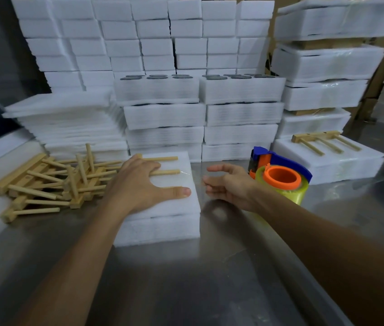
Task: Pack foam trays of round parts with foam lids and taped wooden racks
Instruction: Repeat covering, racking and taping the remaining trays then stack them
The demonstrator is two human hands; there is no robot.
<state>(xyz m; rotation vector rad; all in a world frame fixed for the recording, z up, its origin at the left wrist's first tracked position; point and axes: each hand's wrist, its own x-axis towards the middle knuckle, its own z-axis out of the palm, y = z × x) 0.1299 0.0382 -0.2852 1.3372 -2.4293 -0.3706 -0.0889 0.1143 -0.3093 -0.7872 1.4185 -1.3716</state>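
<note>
A white foam tray with its foam lid (pixel 174 208) lies on the steel table in front of me. A wooden rack (pixel 167 165) with dowel prongs rests on the lid. My left hand (pixel 144 184) presses flat on the rack and lid, fingers spread, thumb stretched toward the right edge. My right hand (pixel 226 184) hovers just right of the tray with loosely curved fingers, holding nothing. A tape dispenser (pixel 280 177), blue and orange with a yellowish roll, stands right behind that hand.
A heap of wooden racks (pixel 52 182) lies at the left. Stacked foam trays with dark round parts (pixel 200 100) stand behind, beside a pile of foam lids (pixel 68 118). At the right a packed tray carries a rack (pixel 325 142). Steel table (pixel 209 278) stretches toward me.
</note>
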